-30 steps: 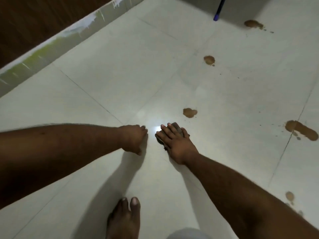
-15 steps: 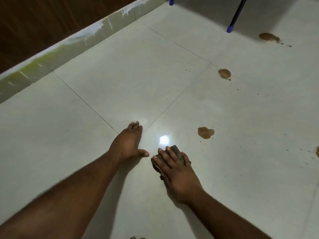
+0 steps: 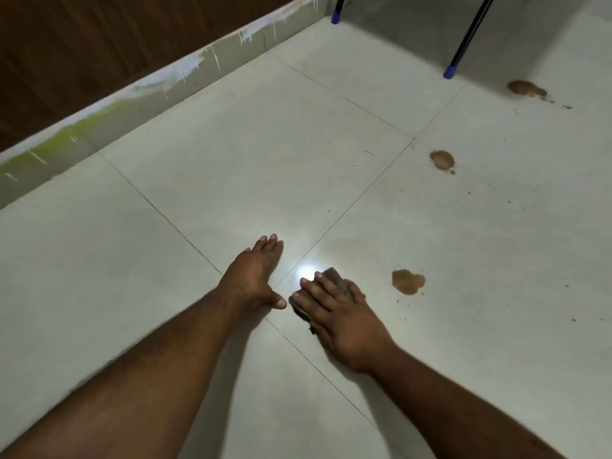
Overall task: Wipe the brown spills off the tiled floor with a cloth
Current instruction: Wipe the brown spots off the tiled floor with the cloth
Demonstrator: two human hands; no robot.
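Head view: pale tiled floor (image 3: 215, 180) seen from above. The left hand (image 3: 255, 276) lies flat on the tile, fingers straight, thumb spread. Just beside it at 3 o'clock, the right hand (image 3: 341, 316) presses flat on a dark cloth (image 3: 332, 278), fingers straight over it. The nearest brown spill (image 3: 408, 281) lies near the cloth at 3 o'clock. Two more brown spills (image 3: 442, 160) (image 3: 526, 88) lie toward 1 o'clock, the farther near a blue-tipped black leg (image 3: 467, 39).
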